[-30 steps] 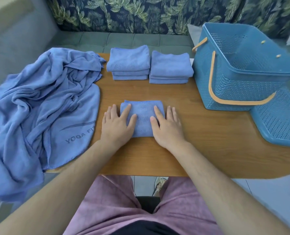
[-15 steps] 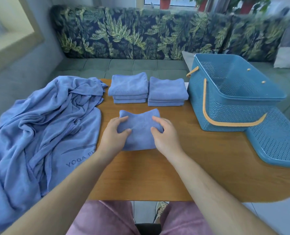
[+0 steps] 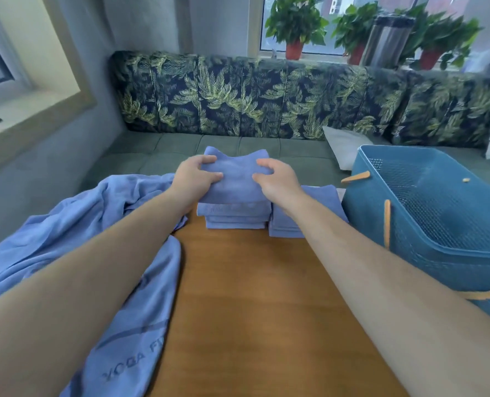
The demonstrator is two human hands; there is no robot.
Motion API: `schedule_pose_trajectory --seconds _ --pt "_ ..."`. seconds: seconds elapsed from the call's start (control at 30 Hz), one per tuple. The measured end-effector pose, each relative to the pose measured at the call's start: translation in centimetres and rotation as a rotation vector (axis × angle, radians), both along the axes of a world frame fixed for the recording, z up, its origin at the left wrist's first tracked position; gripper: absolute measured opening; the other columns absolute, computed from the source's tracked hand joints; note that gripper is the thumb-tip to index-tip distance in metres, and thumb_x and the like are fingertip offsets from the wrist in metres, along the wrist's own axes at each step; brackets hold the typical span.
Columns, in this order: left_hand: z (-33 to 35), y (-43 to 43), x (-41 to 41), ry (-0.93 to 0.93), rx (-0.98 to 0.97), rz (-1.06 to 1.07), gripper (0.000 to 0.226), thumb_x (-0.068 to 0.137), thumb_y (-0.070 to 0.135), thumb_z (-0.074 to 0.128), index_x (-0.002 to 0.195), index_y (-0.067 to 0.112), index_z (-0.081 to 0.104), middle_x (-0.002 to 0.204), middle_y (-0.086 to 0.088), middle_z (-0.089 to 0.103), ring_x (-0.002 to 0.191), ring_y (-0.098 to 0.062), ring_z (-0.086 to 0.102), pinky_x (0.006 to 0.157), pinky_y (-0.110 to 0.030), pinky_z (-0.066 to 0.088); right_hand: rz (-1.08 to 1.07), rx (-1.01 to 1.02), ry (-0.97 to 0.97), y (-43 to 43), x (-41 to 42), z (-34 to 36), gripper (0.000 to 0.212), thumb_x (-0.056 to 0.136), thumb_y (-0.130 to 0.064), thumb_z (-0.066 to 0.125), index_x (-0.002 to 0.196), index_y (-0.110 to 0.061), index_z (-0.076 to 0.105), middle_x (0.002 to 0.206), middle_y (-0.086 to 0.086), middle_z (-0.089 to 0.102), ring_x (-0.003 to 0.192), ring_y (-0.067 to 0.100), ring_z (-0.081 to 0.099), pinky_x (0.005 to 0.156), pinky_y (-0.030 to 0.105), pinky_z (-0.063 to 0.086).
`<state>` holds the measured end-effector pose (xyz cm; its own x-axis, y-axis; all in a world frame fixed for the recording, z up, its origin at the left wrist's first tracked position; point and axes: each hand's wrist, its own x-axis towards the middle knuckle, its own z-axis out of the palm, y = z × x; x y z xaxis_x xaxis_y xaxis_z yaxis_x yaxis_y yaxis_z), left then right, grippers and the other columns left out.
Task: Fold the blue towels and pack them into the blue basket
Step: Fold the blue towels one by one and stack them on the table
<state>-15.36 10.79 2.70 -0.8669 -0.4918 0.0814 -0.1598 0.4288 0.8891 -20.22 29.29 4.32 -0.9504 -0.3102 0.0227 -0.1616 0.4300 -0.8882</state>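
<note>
Blue towels were found in three states on the table [image 3: 252,310]. One folded towel [image 3: 235,179] was held over the left stack [image 3: 235,217] of folded towels at the table's far edge, taken at its left side by the left hand [image 3: 189,179] and at its right side by the right hand [image 3: 278,181]. On each hand the fingers [image 3: 206,159] were curled over the far side of the cloth and the thumb was pressed on the near face, so that the towel was pinched and bowed slightly between them. Whether it was touching the stack beneath could not be told. A second stack [image 3: 284,229] lay just beside the first, partly hidden by the right forearm. The blue basket [image 3: 410,253] stood near the stacks on the right, with its orange handles [image 3: 386,223] lowered; no towel was seen in the visible part of its inside. A large blue towel [image 3: 80,224], lettered "YOGA FI", lay crumpled and unfolded over the table's left edge.

The task was judged roughly half done: the small towels were folded and stacked, the held one was apparently meant for the left stack, the large one was left to fold, and nothing was yet packed.
</note>
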Motion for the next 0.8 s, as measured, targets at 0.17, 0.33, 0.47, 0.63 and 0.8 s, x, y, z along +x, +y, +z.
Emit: schedule_pose_trajectory --seconds 0.17,0.33,0.47,0.63,0.8 --pt "-3.2 -2.0 -3.7 -0.071 -0.053 -0.014 0.051 0.088 0.021 0.073 0.137 0.018 0.058 0.139 -0.003 0.056 0.124 -0.020 0.054 0.097 -0.026 0.042 0.020 0.134 0.014 -2.2 -4.6 -3.5 0.050 0.097 -0.016 0.059 0.146 -0.013 0.050 0.151 0.000 0.047 0.114 0.011 0.054 0.075 0.005 0.035" --pt "-7.8 -1.8 -4.4 -0.248 -0.481 -0.085 0.043 0.102 0.035 0.049 0.139 0.016 0.055 0.154 -0.013 0.038 0.140 -0.033 0.037 0.113 -0.039 0.028 -0.006 0.697 0.397 -2.3 -5.3 -7.2 0.039 0.101 -0.031 0.049 0.136 -0.020 0.060 0.157 0.006 0.033 0.139 0.031 0.034 0.110 0.038 0.031" --pt "-7.9 -0.6 -3.8 -0.116 -0.667 -0.134 0.050 0.104 0.041 0.036 0.145 0.016 0.048 0.164 -0.006 0.022 0.149 -0.026 0.024 0.116 -0.045 0.026 0.100 0.706 0.653 -2.8 -4.1 -8.1 0.046 0.105 -0.032 0.036 0.147 -0.016 0.047 0.163 0.004 0.030 0.151 0.025 0.023 0.118 0.043 0.025" --pt "-7.7 0.2 -2.7 -0.184 -0.622 -0.273 0.048 0.106 0.034 0.033 0.150 0.016 0.041 0.162 -0.006 0.028 0.150 -0.023 0.022 0.120 -0.051 0.020 0.198 0.874 0.538 -3.2 -2.9 -8.1 0.052 0.108 -0.036 0.025 0.153 -0.013 0.036 0.163 0.002 0.031 0.152 0.025 0.020 0.123 0.043 0.015" --pt "-5.9 -1.4 1.4 0.007 -0.674 -0.249 0.044 0.100 0.032 0.029 0.133 0.023 0.057 0.149 0.000 0.050 0.141 -0.017 0.040 0.109 -0.043 0.038 0.192 0.642 0.730 -5.1 1.9 -5.4 0.036 0.106 -0.028 0.035 0.129 -0.015 0.059 0.134 0.001 0.061 0.130 0.025 0.047 0.104 0.036 0.029"
